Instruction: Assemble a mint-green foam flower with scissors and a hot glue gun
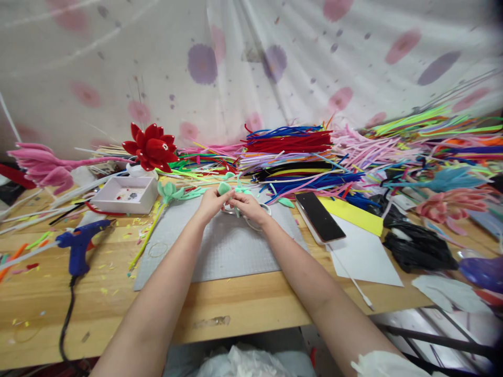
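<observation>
Looks like shaping or joining a fuzzy mint-green piece (223, 187) up over the grey mat (231, 256). Pinching with the left hand (213, 202), apparently; can't tell about the hold of the right hand (250, 205), bunched right up against it. Probably calls for small, careful finger work from all 2 hands next. Set up on a wooden table (267, 306) with 1 blue glue gun (80, 246), 1 phone (320, 217) and heaped pipe cleaners (291, 141). Backed by a spotted curtain (243, 94).

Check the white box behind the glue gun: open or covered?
Open: no lid lies across the white box, and small bits show inside it.
</observation>
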The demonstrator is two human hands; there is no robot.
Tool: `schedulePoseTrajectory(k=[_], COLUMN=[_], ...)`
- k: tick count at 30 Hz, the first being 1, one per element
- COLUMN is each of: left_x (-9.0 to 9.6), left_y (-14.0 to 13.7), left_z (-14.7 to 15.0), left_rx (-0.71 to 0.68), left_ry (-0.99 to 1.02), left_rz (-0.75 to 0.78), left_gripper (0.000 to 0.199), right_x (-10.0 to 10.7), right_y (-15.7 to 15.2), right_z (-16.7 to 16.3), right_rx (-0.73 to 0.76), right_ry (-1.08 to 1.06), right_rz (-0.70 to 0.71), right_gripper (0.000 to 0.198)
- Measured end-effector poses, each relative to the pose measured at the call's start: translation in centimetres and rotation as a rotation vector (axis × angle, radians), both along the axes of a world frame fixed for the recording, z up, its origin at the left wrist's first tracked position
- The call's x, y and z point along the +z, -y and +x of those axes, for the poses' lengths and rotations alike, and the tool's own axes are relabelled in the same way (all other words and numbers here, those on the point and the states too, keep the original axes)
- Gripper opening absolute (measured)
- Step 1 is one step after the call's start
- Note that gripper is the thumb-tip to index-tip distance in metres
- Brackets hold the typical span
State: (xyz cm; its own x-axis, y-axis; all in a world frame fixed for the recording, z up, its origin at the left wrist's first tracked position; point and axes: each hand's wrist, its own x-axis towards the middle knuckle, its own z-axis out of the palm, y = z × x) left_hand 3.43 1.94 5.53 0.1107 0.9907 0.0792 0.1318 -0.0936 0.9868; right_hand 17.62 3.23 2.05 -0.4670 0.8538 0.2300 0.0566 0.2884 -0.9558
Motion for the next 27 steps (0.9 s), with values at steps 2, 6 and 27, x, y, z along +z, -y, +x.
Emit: schedulePoseTrajectory(k=[2, 6, 27], left_x=[-0.1, -0.2, 2.7], left_y=[0.0, -0.2, 0.4], left_z=[-0.5, -1.2, -2.7], left_rx=[0.031, 0.1, -0.381], left_ry=[-0.005, -0.084, -0.662], left_rz=[0.012, 0.107, 0.266], left_gripper=[0.037, 0.034, 0.029], right_x=[0.2, 1.0, 2.2], right_y=[0.1, 0.4, -1.1], right_z=[0.5, 0.9, 1.3], right_rx=[0.056, 0.097, 0.526], right_ry=[0.043, 0.042, 0.26], right_rz=[-0.069, -0.214, -0.379], right_gripper=[0.035, 0.029, 0.032])
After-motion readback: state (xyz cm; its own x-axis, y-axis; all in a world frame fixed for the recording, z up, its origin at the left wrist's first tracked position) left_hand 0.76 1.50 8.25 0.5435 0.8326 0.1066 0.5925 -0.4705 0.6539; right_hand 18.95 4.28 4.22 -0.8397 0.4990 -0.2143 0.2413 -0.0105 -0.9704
